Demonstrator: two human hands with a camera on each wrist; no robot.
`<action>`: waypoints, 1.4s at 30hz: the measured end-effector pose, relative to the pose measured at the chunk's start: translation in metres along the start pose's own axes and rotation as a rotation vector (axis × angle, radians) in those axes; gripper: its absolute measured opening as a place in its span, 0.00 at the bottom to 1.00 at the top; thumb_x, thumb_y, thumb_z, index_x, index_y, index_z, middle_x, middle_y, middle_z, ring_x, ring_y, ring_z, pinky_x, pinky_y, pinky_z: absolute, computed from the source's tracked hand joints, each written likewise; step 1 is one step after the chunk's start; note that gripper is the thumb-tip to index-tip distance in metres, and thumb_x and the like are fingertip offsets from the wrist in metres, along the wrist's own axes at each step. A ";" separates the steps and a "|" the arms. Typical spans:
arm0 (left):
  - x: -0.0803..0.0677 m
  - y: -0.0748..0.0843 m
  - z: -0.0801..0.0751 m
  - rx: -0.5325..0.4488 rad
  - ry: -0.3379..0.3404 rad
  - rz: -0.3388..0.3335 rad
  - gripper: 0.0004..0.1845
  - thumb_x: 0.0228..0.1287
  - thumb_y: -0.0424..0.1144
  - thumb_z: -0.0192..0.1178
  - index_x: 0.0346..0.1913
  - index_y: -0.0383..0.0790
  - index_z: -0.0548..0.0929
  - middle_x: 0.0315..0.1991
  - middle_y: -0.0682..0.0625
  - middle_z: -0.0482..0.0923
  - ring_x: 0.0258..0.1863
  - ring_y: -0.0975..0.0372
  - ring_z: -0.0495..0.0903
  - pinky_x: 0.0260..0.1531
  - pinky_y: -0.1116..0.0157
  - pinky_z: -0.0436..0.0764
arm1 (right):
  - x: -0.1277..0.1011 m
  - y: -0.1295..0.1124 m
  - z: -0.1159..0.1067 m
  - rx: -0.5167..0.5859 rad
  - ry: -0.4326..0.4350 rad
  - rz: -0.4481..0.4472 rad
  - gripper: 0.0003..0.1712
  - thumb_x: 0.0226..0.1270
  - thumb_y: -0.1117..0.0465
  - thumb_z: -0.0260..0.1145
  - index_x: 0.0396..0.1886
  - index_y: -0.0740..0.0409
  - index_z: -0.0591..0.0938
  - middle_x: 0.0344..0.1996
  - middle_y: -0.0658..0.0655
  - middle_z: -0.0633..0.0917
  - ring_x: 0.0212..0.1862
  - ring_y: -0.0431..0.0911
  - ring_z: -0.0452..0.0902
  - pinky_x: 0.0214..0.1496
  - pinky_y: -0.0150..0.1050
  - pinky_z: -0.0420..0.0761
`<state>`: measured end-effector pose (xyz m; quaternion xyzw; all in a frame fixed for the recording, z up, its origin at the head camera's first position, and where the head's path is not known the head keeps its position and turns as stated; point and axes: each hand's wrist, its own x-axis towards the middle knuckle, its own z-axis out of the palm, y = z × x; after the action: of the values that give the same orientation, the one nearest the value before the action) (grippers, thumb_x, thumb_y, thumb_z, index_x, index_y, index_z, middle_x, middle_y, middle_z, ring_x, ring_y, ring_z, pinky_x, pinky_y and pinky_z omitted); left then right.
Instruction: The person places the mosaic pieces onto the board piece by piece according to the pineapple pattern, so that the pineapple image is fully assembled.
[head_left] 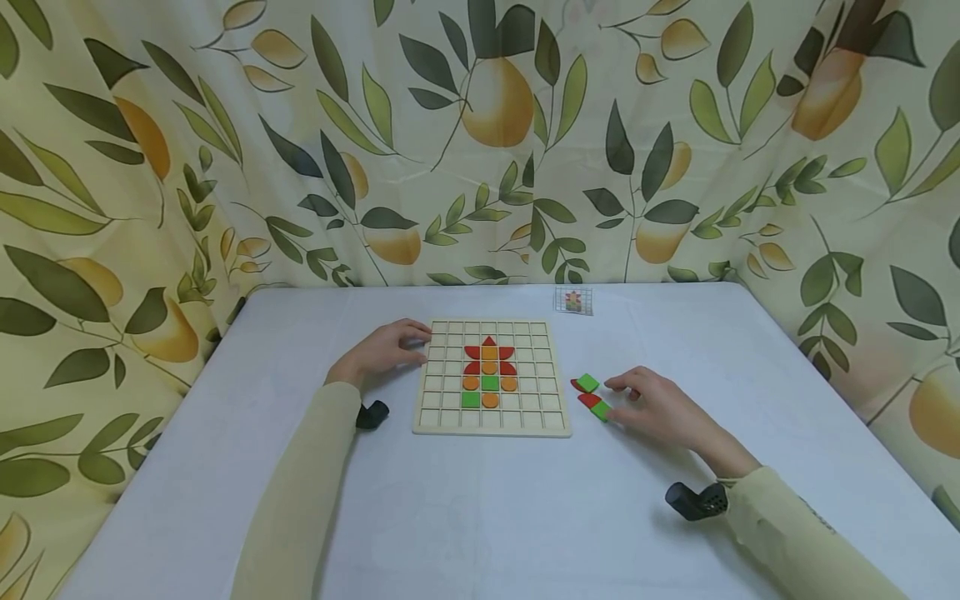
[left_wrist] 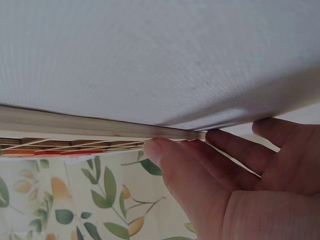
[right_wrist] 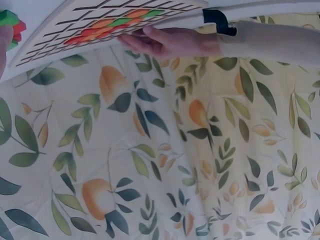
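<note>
- Right hand, fingers relaxed and gripping nothing, rests on the table just right of the wooden grid board, fingertips touching loose red and green tiles.
- Left hand lies flat, straight fingers against the board's left edge.
- Small pattern card stands behind the board; no legible writing.

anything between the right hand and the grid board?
Yes: in the head view, loose green and red pieces lie on the table between the right hand and the grid board.
</note>
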<state>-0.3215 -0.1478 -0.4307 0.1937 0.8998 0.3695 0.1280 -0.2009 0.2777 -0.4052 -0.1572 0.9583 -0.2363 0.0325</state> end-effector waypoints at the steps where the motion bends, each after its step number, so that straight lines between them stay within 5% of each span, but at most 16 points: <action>1: 0.000 0.000 0.000 -0.002 0.000 -0.001 0.23 0.56 0.41 0.64 0.56 0.42 0.77 0.61 0.53 0.68 0.66 0.58 0.59 0.68 0.57 0.56 | 0.000 0.000 0.000 0.000 -0.008 -0.002 0.24 0.52 0.57 0.70 0.50 0.59 0.79 0.46 0.57 0.79 0.43 0.48 0.72 0.42 0.41 0.75; 42: 0.001 0.000 -0.002 0.016 -0.005 -0.006 0.23 0.56 0.42 0.64 0.56 0.43 0.77 0.60 0.54 0.68 0.66 0.59 0.59 0.68 0.57 0.57 | -0.002 0.005 0.007 0.015 -0.069 -0.093 0.14 0.52 0.60 0.70 0.41 0.54 0.81 0.32 0.50 0.76 0.33 0.42 0.67 0.30 0.28 0.67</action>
<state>-0.3229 -0.1487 -0.4300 0.1927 0.9030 0.3614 0.1300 -0.1995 0.2796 -0.4136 -0.2091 0.9466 -0.2392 0.0556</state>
